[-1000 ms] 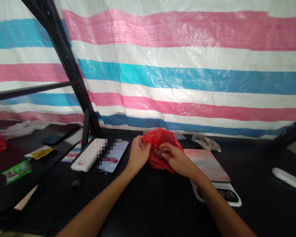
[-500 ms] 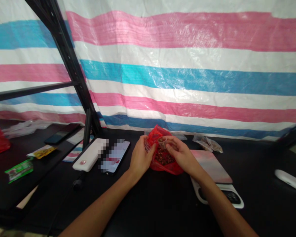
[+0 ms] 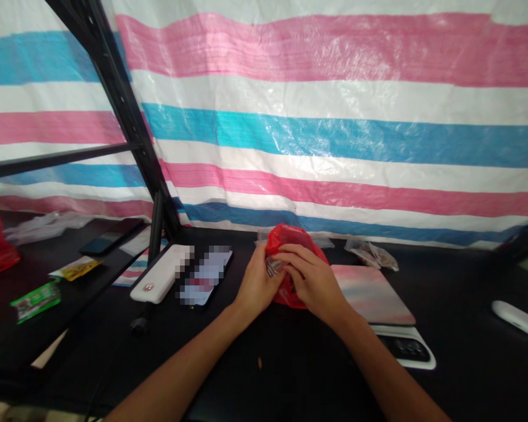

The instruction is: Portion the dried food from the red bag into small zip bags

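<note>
Near the back middle of the table, my left hand (image 3: 257,281) is closed on a small clear plastic bag (image 3: 273,266), its thumb pointing towards my right hand. My right hand (image 3: 314,281) is curled over the mouth of that bag, fingertips bent down. The small clear cup it held a moment ago is hidden behind these fingers. Behind and beneath both hands lies a red plastic bag (image 3: 293,233); its small brown pieces are mostly covered now. One brown piece (image 3: 259,363) rests on the black table, nearer to me.
Left of my hands lie a phone (image 3: 206,275) and a white power bank (image 3: 161,275). On the right are a pinkish flat case (image 3: 374,293), a white phone (image 3: 409,346), a filled clear bag (image 3: 372,255) and a white earbud case (image 3: 518,319). Snack packets (image 3: 36,302) lie far left.
My right hand has moved slightly left and turned over the clear bag, so the cup is out of sight. A small brown piece now shows on the table in front.
</note>
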The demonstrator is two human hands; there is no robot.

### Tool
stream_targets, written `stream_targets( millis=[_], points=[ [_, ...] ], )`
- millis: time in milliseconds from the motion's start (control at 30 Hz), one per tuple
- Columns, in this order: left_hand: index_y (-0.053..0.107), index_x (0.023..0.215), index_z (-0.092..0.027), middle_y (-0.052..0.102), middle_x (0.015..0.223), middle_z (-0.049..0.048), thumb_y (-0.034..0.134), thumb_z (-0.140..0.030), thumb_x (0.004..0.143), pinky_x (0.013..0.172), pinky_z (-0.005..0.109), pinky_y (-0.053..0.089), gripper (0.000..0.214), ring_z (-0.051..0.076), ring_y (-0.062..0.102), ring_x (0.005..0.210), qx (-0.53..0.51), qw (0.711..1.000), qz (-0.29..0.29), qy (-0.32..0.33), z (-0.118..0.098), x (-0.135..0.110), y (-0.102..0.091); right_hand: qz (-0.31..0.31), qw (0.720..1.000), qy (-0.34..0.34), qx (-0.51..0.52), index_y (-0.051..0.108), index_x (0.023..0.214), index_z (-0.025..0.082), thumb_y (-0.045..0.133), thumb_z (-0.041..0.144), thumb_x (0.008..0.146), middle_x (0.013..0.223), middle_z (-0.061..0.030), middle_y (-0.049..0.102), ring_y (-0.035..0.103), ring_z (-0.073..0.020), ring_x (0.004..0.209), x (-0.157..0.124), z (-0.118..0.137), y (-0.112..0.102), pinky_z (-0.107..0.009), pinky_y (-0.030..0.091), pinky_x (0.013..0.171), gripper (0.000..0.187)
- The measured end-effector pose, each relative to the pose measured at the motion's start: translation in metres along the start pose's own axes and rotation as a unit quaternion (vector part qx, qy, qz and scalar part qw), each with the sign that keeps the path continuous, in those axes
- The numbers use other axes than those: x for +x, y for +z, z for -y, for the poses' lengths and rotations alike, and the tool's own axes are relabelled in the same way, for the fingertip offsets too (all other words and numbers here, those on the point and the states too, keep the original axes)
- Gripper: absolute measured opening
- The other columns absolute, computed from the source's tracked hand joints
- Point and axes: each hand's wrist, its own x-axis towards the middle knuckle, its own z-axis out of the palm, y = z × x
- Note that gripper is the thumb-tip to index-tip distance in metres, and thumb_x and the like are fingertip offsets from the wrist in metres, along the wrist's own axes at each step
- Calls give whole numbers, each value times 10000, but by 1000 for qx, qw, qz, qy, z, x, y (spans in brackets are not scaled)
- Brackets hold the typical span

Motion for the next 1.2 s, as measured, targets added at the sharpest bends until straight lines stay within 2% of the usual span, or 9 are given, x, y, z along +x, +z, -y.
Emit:
stream_targets(
  millis=[200,367,467,600,733,800,900,1067,1200],
  points=[
    [562,1081,-209,710,1042,69,702,-181,802,871,397,519,314,257,688,964,34,997,0,-68,1,-1,0,1,999,36,-8,649,1285,268,510,160,965,1306,-66,671,620,-245,1191,1,1,0,-440,471,1064,365],
    [563,1032,-235,701,926,6,703,-310,849,757,307,504,243,191,672,805,-12,998,-20,-58,0,-1,2,-71,994,82,19,630,1247,269,530,162,928,1279,-82,668,603,-264,1208,4,1,-11,-452,459,1060,351],
    [544,1042,-235,662,852,-29,712,-317,843,714,269,483,273,156,637,740,-35,997,-52,-44,-1,1,2,-103,988,118,-8,620,1220,261,538,172,910,1241,-90,677,624,-276,1152,3,-5,-19,-448,478,1011,333],
    [528,1065,-232,601,798,-53,711,-302,840,702,250,469,298,133,593,702,-55,995,-84,-31,-3,3,1,-61,984,156,-60,661,1114,237,598,157,840,1122,-96,708,659,-298,1013,1,-16,-23,-461,497,918,292],
    [495,1136,-234,573,828,-54,699,-251,832,723,246,466,367,127,579,729,-66,992,-107,-14,-3,4,0,-24,989,134,-63,698,1024,223,625,80,745,1092,-90,696,627,-295,1045,2,-17,-24,-463,465,963,322],
    [496,1134,-229,564,805,-56,678,-245,844,711,247,464,342,127,572,710,-65,991,-112,-15,-1,5,-1,-14,994,105,-34,689,1004,220,606,67,760,1107,-83,678,607,-271,1075,3,-7,-26,-432,453,985,300],
    [511,1100,-223,572,784,-54,671,-270,854,703,256,465,297,132,574,696,-59,991,-119,-34,4,6,-2,80,991,62,82,686,956,238,605,95,828,973,-30,675,628,-205,923,4,17,-31,-341,488,872,209],
    [531,1080,-221,605,797,-44,667,-264,852,717,267,471,269,137,595,707,-43,990,-125,-51,9,8,-4,328,927,24,180,765,1019,280,762,116,774,887,25,671,632,-138,748,-6,56,-18,-232,463,657,295],
    [524,1071,-228,588,768,-54,667,-262,846,719,264,470,269,136,595,700,-44,989,-132,-40,6,9,-4,380,910,2,167,792,936,266,773,45,728,870,22,696,649,-131,725,-16,60,3,-215,440,621,304]
  ],
)
